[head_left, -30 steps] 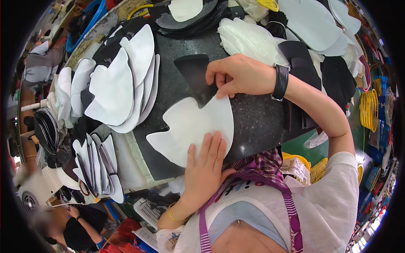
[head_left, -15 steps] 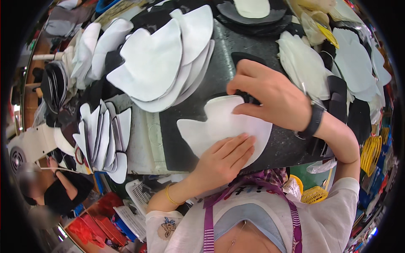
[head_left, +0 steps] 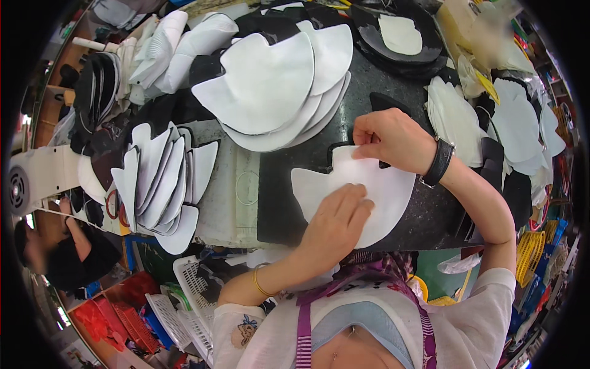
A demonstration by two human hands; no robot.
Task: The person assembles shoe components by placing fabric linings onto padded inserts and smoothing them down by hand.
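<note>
A white, soft-looking cut panel [head_left: 391, 198] with a tab at its top and a pointed side lies on the dark work surface [head_left: 276, 212] in front of me. Black material [head_left: 318, 170] shows along its upper edge, apparently a layer beneath. My left hand [head_left: 332, 229] rests on the middle of the panel, fingers stretched out and slightly bent. At the tab, thumb and fingers of my right hand [head_left: 399, 142] pinch the upper edge; the exact grip is partly hidden. Beyond the hands sits a stack of similar white panels [head_left: 264, 86].
Fanned white panels with black edges [head_left: 163, 178] lie at the left. Black pieces topped by a cream one [head_left: 399, 34] are at the far side, cream pieces [head_left: 453, 120] at the right. A white basket [head_left: 193, 292] stands below the table. Another person [head_left: 77, 249] is at the left.
The view has shifted, so the table things appear farther right. My right hand's fingers have come down and closed at the tab. My left hand stays on the panel, its fingers more bent.
</note>
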